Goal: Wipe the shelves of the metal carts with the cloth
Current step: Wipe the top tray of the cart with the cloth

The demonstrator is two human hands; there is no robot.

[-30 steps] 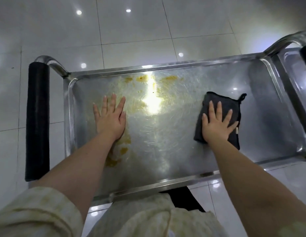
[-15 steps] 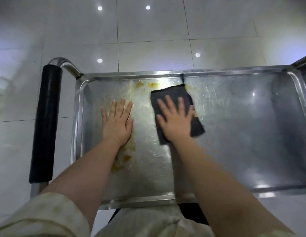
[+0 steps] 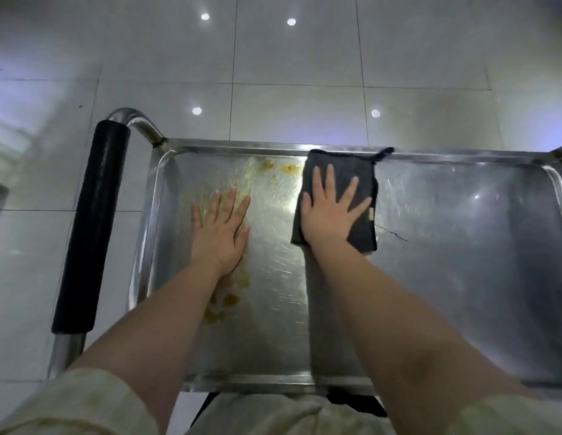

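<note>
Steel cart shelf [image 3: 461, 262] looks partly wiped — yellow stains [image 3: 229, 299] left
Dark cloth [image 3: 342, 163] lies at the shelf's 12 o'clock rim, pinned flat under the right hand [image 3: 331, 215], fingers spread; left hand [image 3: 220, 237] presses bare metal at 9 o'clock, fingers straight — smears beside and below it look untouched

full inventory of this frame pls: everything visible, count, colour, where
cart shelf: 1, bare scratched steel, fills the centre
handle grip: 1, black, cart's left end
cloth: 1, dark grey-black, flat on the shelf against the far rim
stains: several patches, yellow-orange, left part of the shelf
floor tiles: many, glossy white, around the cart
left hand: 1, flat on the bare shelf
right hand: 1, flat on the cloth, fingers spread
sleeves: 2, cream, bottom edge
</note>
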